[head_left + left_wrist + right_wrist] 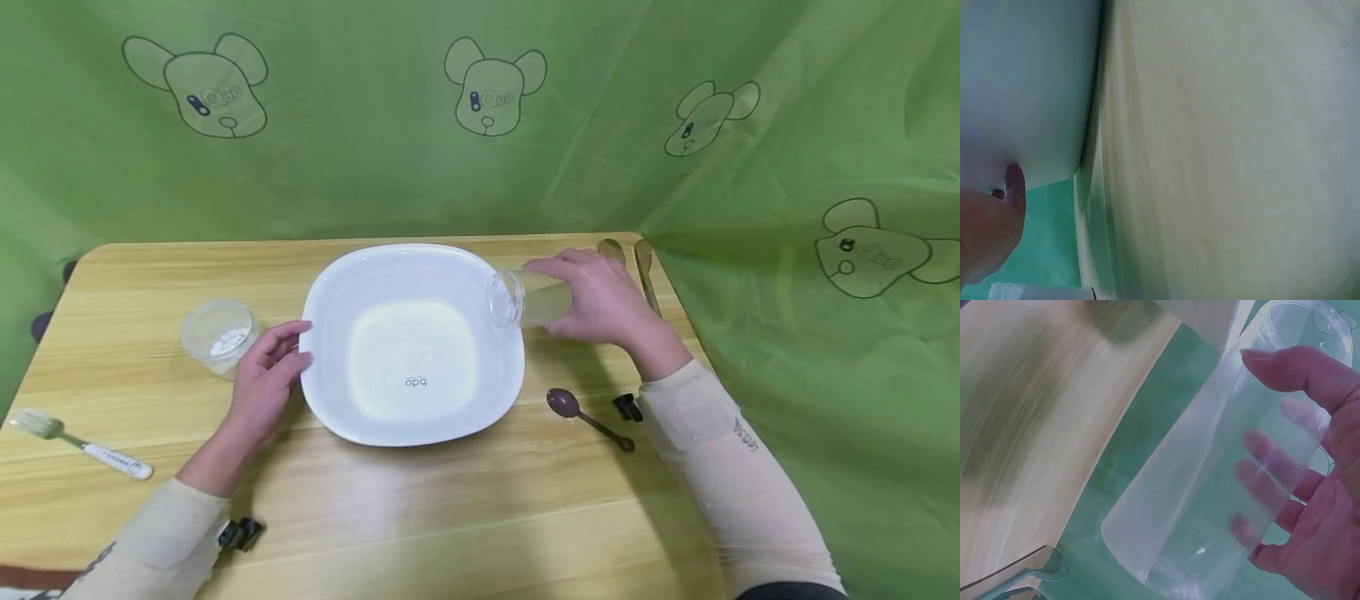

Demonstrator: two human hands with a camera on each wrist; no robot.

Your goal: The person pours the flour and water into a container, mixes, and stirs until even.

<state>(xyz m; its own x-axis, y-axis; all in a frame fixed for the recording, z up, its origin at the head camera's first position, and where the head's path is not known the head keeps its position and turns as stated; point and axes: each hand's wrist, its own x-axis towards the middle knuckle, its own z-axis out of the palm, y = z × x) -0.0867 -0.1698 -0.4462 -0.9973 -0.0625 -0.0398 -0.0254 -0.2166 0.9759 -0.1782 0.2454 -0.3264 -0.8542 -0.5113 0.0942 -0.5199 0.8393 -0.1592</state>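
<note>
A white basin (412, 417) stands mid-table, with small dark lettering inside its bottom. At its left rim, my left hand (264, 375) grips the edge with fingertips and thumb; the left wrist view shows a digit against the outer wall. My right hand (600, 296) holds a clear jar (546, 298) around its body. The jar lies tilted almost level, its open mouth over the basin's right rim. Whitish liquid seems to lie along the lower side of the jar (1179, 487) in the right wrist view. Whether liquid is in the basin, I cannot tell.
A clear round container (217, 329) with something white inside stands left of the basin. A white-handled fork (116, 458) lies at far left. A brown spoon (564, 403) lies right of the basin. Behind my right hand lie a spoon (611, 248) and a fork (645, 271).
</note>
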